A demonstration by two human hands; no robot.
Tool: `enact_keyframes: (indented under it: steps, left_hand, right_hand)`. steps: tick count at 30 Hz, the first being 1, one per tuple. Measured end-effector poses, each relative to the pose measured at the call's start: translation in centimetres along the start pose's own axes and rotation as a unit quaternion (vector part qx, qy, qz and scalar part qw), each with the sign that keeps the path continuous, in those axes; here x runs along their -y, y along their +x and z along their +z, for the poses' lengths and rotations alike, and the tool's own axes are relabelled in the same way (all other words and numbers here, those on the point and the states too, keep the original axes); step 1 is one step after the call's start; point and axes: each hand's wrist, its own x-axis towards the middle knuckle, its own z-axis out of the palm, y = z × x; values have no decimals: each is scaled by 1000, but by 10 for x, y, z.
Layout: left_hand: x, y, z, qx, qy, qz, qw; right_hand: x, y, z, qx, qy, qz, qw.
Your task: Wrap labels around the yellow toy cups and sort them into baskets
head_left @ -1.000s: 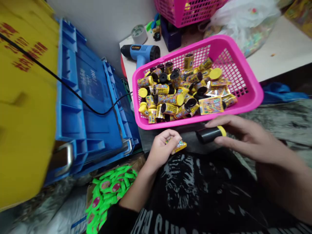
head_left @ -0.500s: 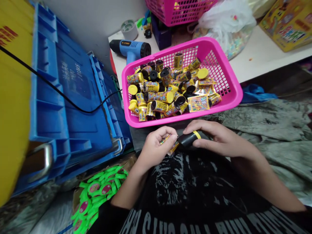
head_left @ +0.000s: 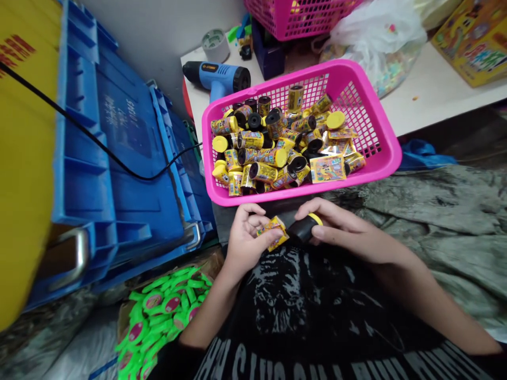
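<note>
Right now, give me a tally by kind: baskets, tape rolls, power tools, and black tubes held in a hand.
Near pink basket and far pink basket: 2
Tape roll: 1
Blue power tool: 1
Black tube in the right hand: 1
Total: 5

Black cylinder [head_left: 301,229], yellow cap [head_left: 316,217] on one end, held aslant, its dark end close beside a small, bent, multicoloured yellow printed wrapper [head_left: 278,224], contact unclear.
</note>
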Motion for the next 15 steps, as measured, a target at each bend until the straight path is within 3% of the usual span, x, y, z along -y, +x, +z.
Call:
enact_keyframes:
  steps: [6,11,15]
  left_hand:
    - [3,3,2,-82,31,39,995]
    - [0,2,2,-26,-8,0,1000]
    - [-5,-2,4,-65,3,2,998]
  right_hand:
    - [-4,8,4,-79,121,-44,988]
    - [-9,11,5,-78,130,-38,988]
    - [-13,16,8,-62,157,-33,985]
